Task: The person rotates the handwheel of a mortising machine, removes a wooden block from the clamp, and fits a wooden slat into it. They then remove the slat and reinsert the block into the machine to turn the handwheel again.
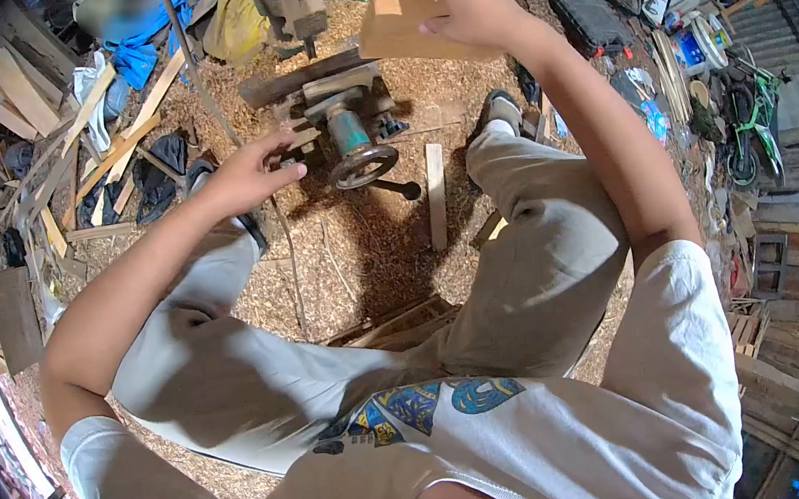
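Note:
A machine with a green body [346, 128] and a round metal handwheel [363, 166] stands between my legs. My left hand [260, 172] is at the machine's left side, with thumb and fingers apart around the end of a small wooden piece [304, 137]; whether it grips that piece is unclear. My right hand [466, 17] holds a light wooden block [392, 29] from its right side, above and to the right of the machine. A drill-like bit [310, 47] hangs from the machine part at the top.
Wood shavings [322, 269] cover the floor. A narrow board [437, 195] lies right of the handwheel. Scrap planks [122, 139] and dark bags lie at the left. A black case [599, 22] and a green bicycle [755, 121] are at the right.

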A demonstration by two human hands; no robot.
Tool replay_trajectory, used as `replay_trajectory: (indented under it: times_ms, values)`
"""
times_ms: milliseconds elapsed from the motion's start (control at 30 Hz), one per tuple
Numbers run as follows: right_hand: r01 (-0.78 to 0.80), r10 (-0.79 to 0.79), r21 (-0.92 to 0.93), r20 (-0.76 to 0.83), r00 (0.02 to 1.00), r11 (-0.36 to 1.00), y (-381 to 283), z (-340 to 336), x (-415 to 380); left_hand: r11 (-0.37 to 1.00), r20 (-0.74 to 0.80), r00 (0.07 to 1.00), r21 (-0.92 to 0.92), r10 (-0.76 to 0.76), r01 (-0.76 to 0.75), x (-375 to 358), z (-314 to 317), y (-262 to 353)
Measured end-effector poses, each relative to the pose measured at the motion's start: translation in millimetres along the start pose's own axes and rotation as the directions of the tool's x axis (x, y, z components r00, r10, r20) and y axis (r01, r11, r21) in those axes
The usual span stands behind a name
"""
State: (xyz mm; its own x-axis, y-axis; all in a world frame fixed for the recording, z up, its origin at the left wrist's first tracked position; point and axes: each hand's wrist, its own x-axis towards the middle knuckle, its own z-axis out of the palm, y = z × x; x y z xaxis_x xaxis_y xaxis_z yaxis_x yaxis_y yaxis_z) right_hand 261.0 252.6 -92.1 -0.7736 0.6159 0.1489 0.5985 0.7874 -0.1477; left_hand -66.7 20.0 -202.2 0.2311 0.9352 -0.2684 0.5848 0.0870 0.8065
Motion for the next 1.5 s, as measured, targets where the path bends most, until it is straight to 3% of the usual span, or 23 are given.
replay_trajectory:
  times_ms: [33, 100, 167, 233, 300, 333, 400, 433, 500, 533, 633, 700, 767, 800, 933, 1000, 1033, 1100, 1167, 1233, 1267, 1400, 1500]
  values:
    - [-0.007, 0.007, 0.022, 0.01, 1.0, 1.0, -5, -2, -1, 0.998, 0.011, 1.0, 0.069, -0.006, 0.005, -2, 5, -6]
    - [-0.016, 0.015, 0.053, 0.021, 1.0, 0.998, -15, -8, -8, 0.998, 0.013, 0.999, 0.034, -0.046, 0.046, -8, 24, -18]
    - [-0.101, 0.091, 0.153, 0.068, 0.994, 0.983, -23, -14, -14, 0.993, -0.121, 0.988, 0.086, 0.091, -0.081, -18, 43, -28]
    - [-0.027, 0.023, 0.155, 0.026, 0.999, 0.987, -2, -1, -18, 0.986, -0.106, 0.99, 0.147, 0.098, -0.082, -27, 64, 20]
    - [0.039, -0.037, 0.152, -0.016, 0.999, 0.988, 11, 2, -27, 0.88, -0.104, 0.912, 0.326, 0.396, -0.345, -18, 93, 34]
    - [0.025, -0.027, 0.156, 0.009, 1.0, 0.987, 13, -4, -33, 0.88, -0.096, 0.914, 0.326, 0.394, -0.346, -13, 111, 38]
    - [0.004, -0.01, 0.159, 0.042, 0.999, 0.987, 13, -17, -47, 0.918, -0.328, 0.893, 0.35, 0.307, -0.187, 0, 149, 47]
    - [-0.042, 0.031, 0.176, 0.065, 0.997, 0.983, 12, -26, -54, 0.919, -0.324, 0.895, 0.346, 0.308, -0.191, 4, 168, 52]
    - [-0.099, 0.082, 0.192, 0.096, 0.992, 0.976, 18, -31, -67, 0.88, -0.413, 0.787, 0.336, 0.458, -0.336, 7, 203, 60]
    - [-0.086, 0.073, 0.186, 0.075, 0.994, 0.979, 23, -30, -73, 0.888, -0.408, 0.792, 0.29, 0.453, -0.358, 11, 216, 60]
    - [-0.072, 0.063, 0.202, 0.051, 0.997, 0.977, 36, -28, -92, 0.915, -0.495, 0.77, 0.235, 0.403, -0.328, 43, 245, 39]
    - [-0.067, 0.058, 0.225, 0.047, 0.997, 0.972, 42, -26, -98, 0.895, -0.498, 0.749, 0.318, 0.437, -0.312, 51, 255, 34]
    - [-0.012, -0.002, 0.177, 0.077, 0.997, 0.984, 45, -25, -101, 0.909, -0.406, 0.814, 0.202, 0.416, -0.364, 60, 266, 28]
    - [-0.011, -0.003, 0.18, 0.08, 0.997, 0.984, 43, -26, -102, 0.892, -0.465, 0.761, 0.231, 0.452, -0.389, 66, 272, 24]
    - [0.014, -0.04, 0.275, 0.088, 0.995, 0.961, 36, -29, -105, 0.875, -0.401, 0.777, 0.203, 0.484, -0.44, 83, 276, 0]
    - [0.017, -0.042, 0.312, 0.076, 0.996, 0.95, 34, -28, -109, 0.888, -0.142, 0.909, 0.317, 0.393, -0.334, 100, 282, -10]
    - [-0.007, -0.02, 0.315, 0.083, 0.996, 0.949, 34, -29, -109, 0.887, -0.142, 0.908, 0.319, 0.393, -0.334, 107, 286, -8]
    - [-0.03, 0.002, 0.311, 0.089, 0.996, 0.95, 37, -31, -111, 0.833, -0.233, 0.819, 0.337, 0.525, -0.438, 126, 300, -1]
    - [-0.008, -0.014, 0.258, 0.082, 0.997, 0.966, 40, -30, -113, 0.805, -0.235, 0.803, 0.408, 0.548, -0.431, 146, 321, -21]
    - [-0.033, 0.005, 0.287, 0.099, 0.995, 0.957, 40, -33, -115, 0.743, -0.119, 0.853, 0.561, 0.508, -0.364, 158, 332, -32]
    - [-0.067, 0.03, 0.322, 0.118, 0.993, 0.945, 40, -33, -117, 0.717, -0.01, 0.926, 0.636, 0.377, -0.285, 163, 337, -38]
    - [-0.077, 0.052, 0.289, 0.096, 0.994, 0.954, 47, -27, -124, 0.775, 0.102, 0.97, 0.586, 0.219, -0.237, 164, 339, -51]
    - [-0.083, 0.05, 0.308, 0.115, 0.992, 0.948, 51, -21, -124, 0.631, 0.173, 0.978, 0.748, 0.114, -0.206, 160, 341, -57]
